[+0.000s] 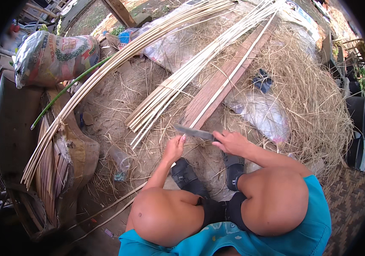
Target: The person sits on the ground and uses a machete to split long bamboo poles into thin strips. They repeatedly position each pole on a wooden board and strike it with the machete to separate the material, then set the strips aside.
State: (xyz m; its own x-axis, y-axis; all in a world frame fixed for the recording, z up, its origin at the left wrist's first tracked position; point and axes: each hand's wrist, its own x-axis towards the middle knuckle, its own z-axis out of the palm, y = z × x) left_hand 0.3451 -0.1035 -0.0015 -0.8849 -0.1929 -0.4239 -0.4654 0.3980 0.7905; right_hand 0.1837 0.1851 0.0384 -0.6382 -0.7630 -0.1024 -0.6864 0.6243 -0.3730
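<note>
The right hand [232, 142] was clenched around the handle of a dark knife [194, 132], whose blade reached across to the left hand [174, 147]. That hand pinched the near end of a pale bamboo strip [229, 78]. The strip ran away from both hands along a wooden plank [216, 87]. Left of it lay a bundle of strips [178, 83], with dry shavings [314, 98] heaped beyond the right hand.

Printed sack [54, 55] at left; straw heap [314, 102] at right; plastic bottle [120, 160].

A bamboo strip [229, 79] lies on a plank [220, 83], strip bundle [178, 85] left, straw heap [314, 98] right.
</note>
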